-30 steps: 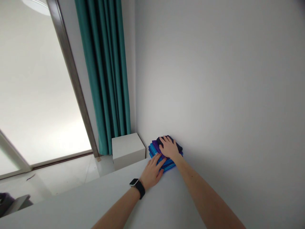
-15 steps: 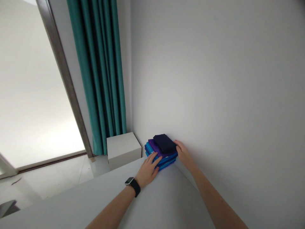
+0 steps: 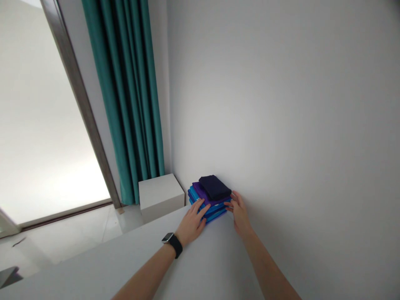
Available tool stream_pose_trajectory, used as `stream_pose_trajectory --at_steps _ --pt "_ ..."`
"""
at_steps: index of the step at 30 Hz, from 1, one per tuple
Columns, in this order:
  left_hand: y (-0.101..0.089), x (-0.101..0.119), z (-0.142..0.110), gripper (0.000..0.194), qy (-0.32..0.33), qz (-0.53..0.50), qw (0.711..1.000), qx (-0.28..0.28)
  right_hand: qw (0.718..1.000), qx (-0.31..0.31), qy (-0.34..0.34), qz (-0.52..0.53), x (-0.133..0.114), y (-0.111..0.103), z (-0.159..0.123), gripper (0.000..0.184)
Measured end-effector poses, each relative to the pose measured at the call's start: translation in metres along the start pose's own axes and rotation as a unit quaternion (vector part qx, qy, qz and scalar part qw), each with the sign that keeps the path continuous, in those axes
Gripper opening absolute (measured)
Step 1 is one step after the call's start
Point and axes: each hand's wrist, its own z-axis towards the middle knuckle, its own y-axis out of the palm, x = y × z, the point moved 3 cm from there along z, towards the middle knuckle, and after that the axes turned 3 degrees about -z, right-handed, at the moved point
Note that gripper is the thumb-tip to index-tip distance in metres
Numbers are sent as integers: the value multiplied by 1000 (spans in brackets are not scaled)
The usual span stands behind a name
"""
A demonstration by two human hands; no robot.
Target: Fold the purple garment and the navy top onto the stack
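A stack of folded cloths [image 3: 210, 214] in blue and purple lies at the far end of a white surface [image 3: 200, 266], close to the wall. On top rests a smaller dark navy folded cloth [image 3: 215, 187]. My left hand [image 3: 193, 221], a black watch on its wrist, touches the stack's left front side with fingers spread. At the right side my right hand [image 3: 240, 212] has its fingers apart and slightly bent, their tips against the cloth edges. The stack sits between both hands without being gripped.
A white box-shaped cabinet [image 3: 161, 195] stands beyond the surface's far edge. Green curtains [image 3: 128, 104] hang behind it, beside a bright frosted door panel [image 3: 40, 125]. The pale wall [image 3: 281, 104] runs along the right. Tiled floor [image 3: 71, 233] shows at left.
My right hand has shifted from the stack's back right corner toward its front right side, and its fingers have spread. My left hand stays at the left front side.
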Motion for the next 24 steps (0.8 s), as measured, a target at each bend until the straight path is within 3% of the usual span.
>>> stream_pose_trajectory --at_steps 7,11,24 --pt "1 -1 -1 57 2 -6 1000 11 996 -13 22 89 1 5 1 58" --pt "1 0 -1 57 0 -4 1000 12 997 -25 17 75 1 6 2 52" --pt "0 0 -1 58 -1 3 1000 7 988 -120 81 54 -16 19 -2 69"
